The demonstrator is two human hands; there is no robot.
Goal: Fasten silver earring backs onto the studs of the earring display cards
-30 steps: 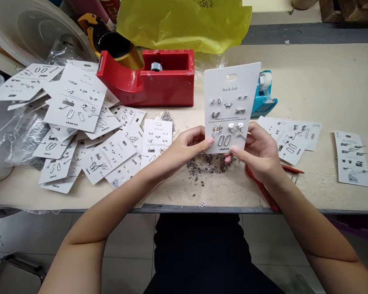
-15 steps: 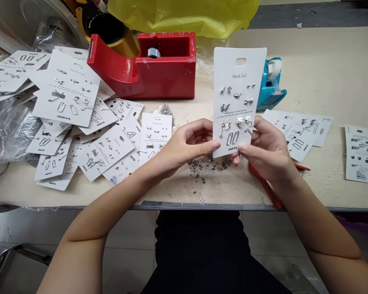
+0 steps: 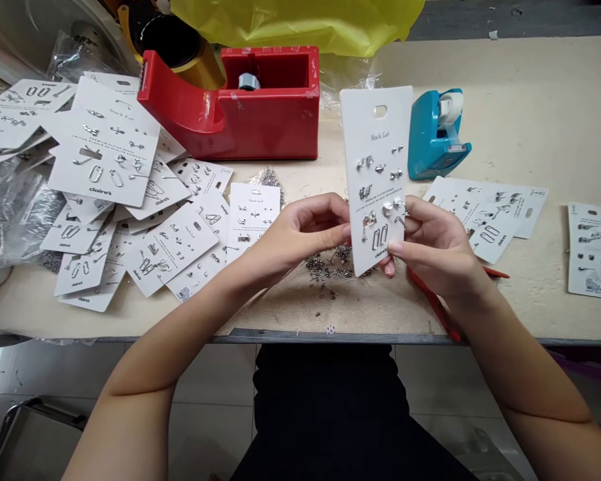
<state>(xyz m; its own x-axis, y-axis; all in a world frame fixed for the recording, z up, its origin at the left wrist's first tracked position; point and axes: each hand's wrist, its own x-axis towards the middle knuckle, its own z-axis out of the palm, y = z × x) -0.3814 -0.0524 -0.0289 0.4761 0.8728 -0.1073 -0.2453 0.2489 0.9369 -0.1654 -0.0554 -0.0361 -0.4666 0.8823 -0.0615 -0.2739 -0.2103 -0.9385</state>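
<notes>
A white earring card with several silver earrings stands upright between my hands, turned a little to one side. My right hand pinches its lower right edge, thumb on the front and fingers behind. At the lower left edge, my left hand has its thumb and fingers closed on the card too. Below the card, a scatter of small metal earring backs lies on the table, partly hidden by the hands. Another earring card lies flat beside my left hand.
A heap of earring cards covers the left side. Behind stand a red tape dispenser and a blue tape dispenser. Red-handled pliers or cutters lie under my right wrist. More cards and a single card rest at right.
The held card has turned sideways and shifted slightly left and down, uncovering the blue tape dispenser. Both hands still hold it.
</notes>
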